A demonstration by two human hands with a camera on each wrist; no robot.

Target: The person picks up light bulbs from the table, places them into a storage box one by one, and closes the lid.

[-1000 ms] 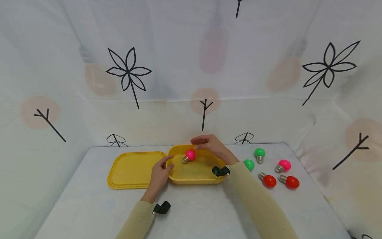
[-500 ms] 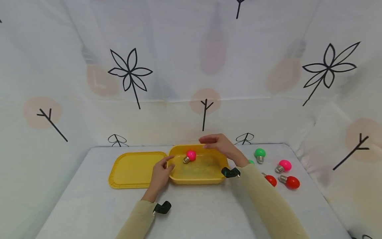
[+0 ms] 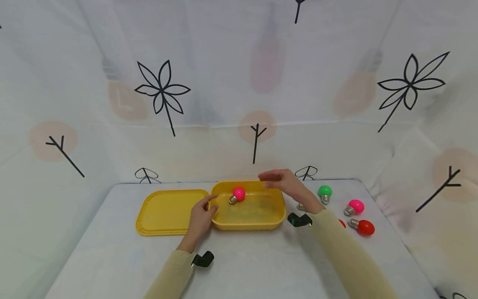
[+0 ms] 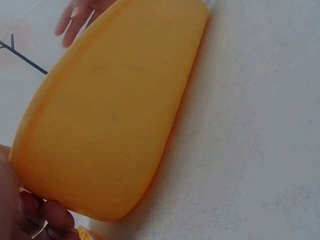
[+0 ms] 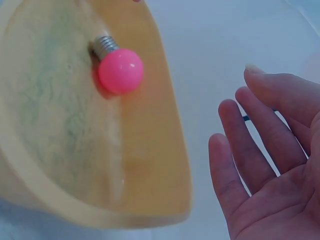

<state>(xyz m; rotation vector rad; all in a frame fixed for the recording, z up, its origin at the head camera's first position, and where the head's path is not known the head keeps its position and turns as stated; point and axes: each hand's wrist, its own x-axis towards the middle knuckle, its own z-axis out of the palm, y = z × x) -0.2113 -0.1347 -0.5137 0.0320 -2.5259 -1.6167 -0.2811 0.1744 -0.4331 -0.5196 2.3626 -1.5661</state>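
Observation:
A yellow plastic box (image 3: 246, 226) stands on the table with one pink light bulb (image 3: 239, 194) lying inside, its silver screw base toward the front left. My left hand (image 3: 200, 218) holds the box at its left end; in the left wrist view its fingers (image 4: 57, 215) curl against the outside of the wall. Over the back right rim, my right hand (image 3: 287, 182) hovers with nothing in it. The right wrist view shows that palm, its fingers (image 5: 245, 145) spread and apart from the box.
Left of the box lies a flat yellow lid (image 3: 168, 211). On the right side are a green bulb (image 3: 325, 191), another pink bulb (image 3: 356, 206) and a red bulb (image 3: 366, 228). The right forearm partly covers another red bulb (image 3: 342, 223) and a further bulb's base (image 3: 301, 206).
My right hand has drawn away to the right, from above the pink bulb to the box's back right corner. The left hand, the box and the bulb inside have stayed put.

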